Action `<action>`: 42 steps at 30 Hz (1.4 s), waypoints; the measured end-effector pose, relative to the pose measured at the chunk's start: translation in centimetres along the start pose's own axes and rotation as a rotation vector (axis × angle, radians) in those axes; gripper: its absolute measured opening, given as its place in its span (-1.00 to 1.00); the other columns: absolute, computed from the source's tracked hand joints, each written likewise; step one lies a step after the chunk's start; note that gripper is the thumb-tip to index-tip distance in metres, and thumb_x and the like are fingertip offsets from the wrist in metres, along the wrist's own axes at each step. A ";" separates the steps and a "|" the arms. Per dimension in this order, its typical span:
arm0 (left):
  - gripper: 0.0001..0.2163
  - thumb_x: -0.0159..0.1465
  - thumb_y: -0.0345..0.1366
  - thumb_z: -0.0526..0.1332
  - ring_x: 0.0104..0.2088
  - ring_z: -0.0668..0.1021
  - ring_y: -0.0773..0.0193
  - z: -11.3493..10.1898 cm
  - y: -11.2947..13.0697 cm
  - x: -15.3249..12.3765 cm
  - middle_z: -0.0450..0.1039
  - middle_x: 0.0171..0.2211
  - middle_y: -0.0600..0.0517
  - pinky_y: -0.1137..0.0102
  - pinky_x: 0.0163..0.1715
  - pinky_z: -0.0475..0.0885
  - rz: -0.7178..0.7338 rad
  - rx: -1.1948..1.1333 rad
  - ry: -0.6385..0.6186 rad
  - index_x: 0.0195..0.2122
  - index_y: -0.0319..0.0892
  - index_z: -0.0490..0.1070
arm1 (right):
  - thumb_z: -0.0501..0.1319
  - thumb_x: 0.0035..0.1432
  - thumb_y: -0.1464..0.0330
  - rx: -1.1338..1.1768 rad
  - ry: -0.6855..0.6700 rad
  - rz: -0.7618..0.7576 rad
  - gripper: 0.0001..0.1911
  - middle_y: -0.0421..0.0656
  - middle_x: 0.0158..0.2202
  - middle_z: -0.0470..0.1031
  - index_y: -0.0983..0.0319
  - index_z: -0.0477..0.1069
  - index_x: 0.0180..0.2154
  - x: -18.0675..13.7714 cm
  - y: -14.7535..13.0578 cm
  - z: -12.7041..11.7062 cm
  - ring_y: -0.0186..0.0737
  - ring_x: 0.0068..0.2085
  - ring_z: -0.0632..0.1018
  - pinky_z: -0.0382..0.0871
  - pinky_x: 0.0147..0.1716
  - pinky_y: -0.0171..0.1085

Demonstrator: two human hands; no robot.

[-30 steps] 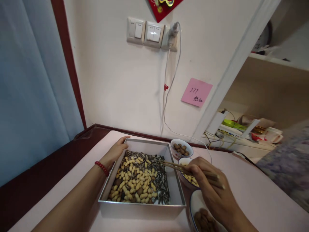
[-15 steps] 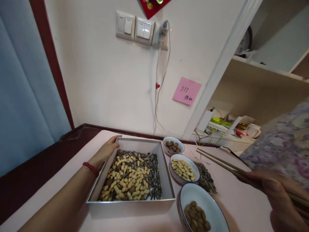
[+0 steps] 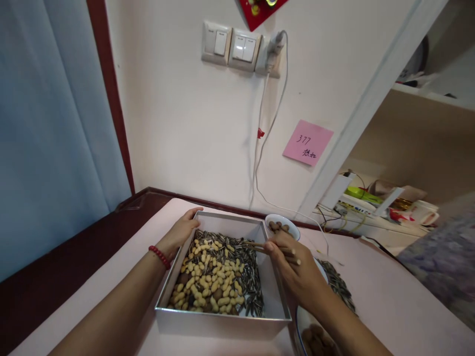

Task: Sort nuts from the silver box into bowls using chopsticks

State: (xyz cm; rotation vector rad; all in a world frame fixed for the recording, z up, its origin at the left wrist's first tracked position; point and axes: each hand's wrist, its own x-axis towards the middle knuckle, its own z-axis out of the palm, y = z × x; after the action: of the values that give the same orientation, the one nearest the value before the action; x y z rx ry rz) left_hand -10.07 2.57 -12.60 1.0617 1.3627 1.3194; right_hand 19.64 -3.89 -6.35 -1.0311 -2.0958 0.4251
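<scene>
Silver-coloured, the box [image 3: 222, 324] sits on the table [image 3: 382, 277], peanuts [image 3: 211, 269] lying over striped seeds [image 3: 254, 282]. I see the left hand [image 3: 183, 230] on the box's ten o'clock edge, how tightly closed I cannot tell. The right hand [image 3: 297, 274] pinches chopsticks [image 3: 256, 244], tips beside seeds at one o'clock inside. Just outside, at two o'clock, sits a bowl [image 3: 293, 228] of nuts [image 3: 278, 227].

The chopsticks [image 3: 256, 244] look like matt wood; the box [image 3: 222, 324] has a shiny, metallic-looking rim; the peanuts [image 3: 221, 274] have rough shells; the curtain [image 3: 55, 123] is soft cloth.
</scene>
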 end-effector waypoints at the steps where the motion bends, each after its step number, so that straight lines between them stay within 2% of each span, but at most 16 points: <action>1: -0.43 0.00 -0.37 0.16 -0.37 0.57 0.21 0.1 0.1 -0.1 0.54 -0.26 0.05 0.38 -0.37 0.44 -0.005 -0.005 -0.002 0.12 -0.14 0.34 | 0.02 0.40 0.20 -0.007 -0.009 -0.005 -0.65 -0.20 -0.44 0.35 0.19 0.33 -0.42 0.4 0.4 0.5 -0.26 -0.38 0.41 0.25 -0.37 -0.28; 9: -0.39 -0.02 -0.37 0.15 -0.43 0.54 0.23 0.3 0.2 -0.3 0.53 -0.29 0.04 0.38 -0.43 0.40 -0.018 -0.018 -0.006 0.14 -0.16 0.31 | 0.01 0.40 0.22 -0.030 -0.025 -0.025 -0.65 -0.20 -0.44 0.35 0.19 0.29 -0.44 1.4 1.8 2.1 -0.25 -0.37 0.37 0.20 -0.34 -0.26; 13: -0.41 -0.02 -0.37 0.17 -0.35 0.56 0.21 0.0 0.2 -0.1 0.54 -0.21 0.03 0.39 -0.36 0.43 -0.004 -0.013 -0.015 0.12 -0.15 0.33 | 0.01 0.40 0.21 -0.007 0.007 -0.017 -0.63 -0.22 -0.46 0.30 0.18 0.24 -0.46 0.7 1.5 1.4 -0.27 -0.39 0.35 0.20 -0.35 -0.26; 19: -0.40 -0.06 -0.34 0.19 -0.32 0.57 0.17 -0.1 0.2 0.2 0.54 -0.18 0.00 0.35 -0.32 0.46 -0.004 0.032 0.021 0.09 -0.18 0.35 | 0.03 0.40 0.21 0.056 0.062 0.015 -0.64 -0.21 -0.46 0.33 0.19 0.32 -0.44 -1.3 0.2 -0.8 -0.28 -0.41 0.40 0.25 -0.41 -0.28; 24: -0.42 -0.05 -0.30 0.21 -0.23 0.59 0.10 -0.2 0.7 0.2 0.56 -0.13 -0.02 0.32 -0.24 0.48 0.017 0.082 0.022 0.08 -0.17 0.39 | 0.06 0.40 0.29 0.088 0.250 -0.017 -0.74 -0.17 -0.34 0.48 0.13 0.46 -0.30 -4.4 -1.1 -4.7 -0.24 -0.29 0.51 0.36 -0.36 -0.30; 27: -0.44 -0.05 -0.31 0.22 -0.20 0.60 0.09 -0.3 0.8 0.4 0.56 -0.13 -0.02 0.32 -0.22 0.48 0.016 0.127 0.047 0.06 -0.17 0.41 | 0.09 0.38 0.29 -0.009 0.492 -0.034 -0.78 -0.19 -0.24 0.51 0.05 0.51 -0.24 -6.8 -1.7 -7.9 -0.22 -0.19 0.53 0.42 -0.28 -0.31; 29: -0.43 -0.04 -0.30 0.21 -0.20 0.60 0.09 -0.3 0.8 0.6 0.56 -0.13 0.00 0.32 -0.22 0.49 0.009 0.147 0.051 0.08 -0.15 0.40 | 0.11 0.36 0.24 -0.080 0.671 0.030 -0.79 -0.18 -0.22 0.51 0.04 0.52 -0.26 -8.3 -1.6 -9.8 -0.18 -0.16 0.52 0.44 -0.21 -0.25; 31: -0.41 -0.03 -0.29 0.21 -0.22 0.60 0.08 -0.4 0.8 0.8 0.57 -0.15 0.00 0.31 -0.22 0.48 0.003 0.166 0.045 0.11 -0.13 0.39 | 0.14 0.33 0.18 -0.134 0.772 0.143 -0.78 -0.15 -0.24 0.51 0.05 0.52 -0.28 -9.6 -1.2 -11.3 -0.14 -0.18 0.53 0.45 -0.15 -0.17; 34: -0.41 -0.02 -0.29 0.21 -0.24 0.59 0.08 -0.5 0.8 0.9 0.57 -0.15 -0.02 0.31 -0.22 0.48 0.008 0.184 0.047 0.11 -0.15 0.39 | 0.16 0.27 0.06 -0.180 0.780 0.300 -0.70 -0.13 -0.30 0.54 0.08 0.53 -0.32 -10.8 -0.3 -12.6 -0.08 -0.24 0.58 0.49 -0.18 -0.11; 36: -0.42 0.00 -0.30 0.20 -0.23 0.59 0.09 -0.6 0.8 0.8 0.57 -0.13 -0.02 0.32 -0.22 0.48 0.016 0.186 0.040 0.12 -0.14 0.38 | 0.16 0.25 0.02 -0.202 0.783 0.346 -0.67 -0.13 -0.33 0.55 0.09 0.52 -0.33 -11.1 0.1 -12.8 -0.07 -0.25 0.60 0.50 -0.20 -0.10; 38: -0.41 0.01 -0.30 0.20 -0.24 0.59 0.09 -0.6 0.7 0.8 0.57 -0.15 -0.02 0.33 -0.25 0.48 0.012 0.179 0.030 0.14 -0.15 0.37 | 0.15 0.27 0.05 -0.201 0.797 0.316 -0.68 -0.12 -0.31 0.55 0.10 0.53 -0.30 -10.9 0.1 -12.6 -0.09 -0.23 0.60 0.50 -0.17 -0.12; 42: -0.39 0.00 -0.29 0.22 -0.23 0.59 0.08 -0.7 0.5 1.1 0.56 -0.15 -0.02 0.33 -0.28 0.47 0.005 0.153 0.022 0.16 -0.16 0.35 | 0.14 0.34 0.19 -0.116 0.747 0.100 -0.77 -0.14 -0.23 0.54 0.11 0.52 -0.26 -9.5 -0.4 -11.3 -0.18 -0.20 0.57 0.51 -0.20 -0.23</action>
State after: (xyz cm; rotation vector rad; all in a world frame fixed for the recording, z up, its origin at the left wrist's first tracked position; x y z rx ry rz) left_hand -10.97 3.52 -12.20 1.1569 1.4968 1.2492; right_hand 31.62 -11.94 -3.23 -1.1414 -1.4125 -0.0476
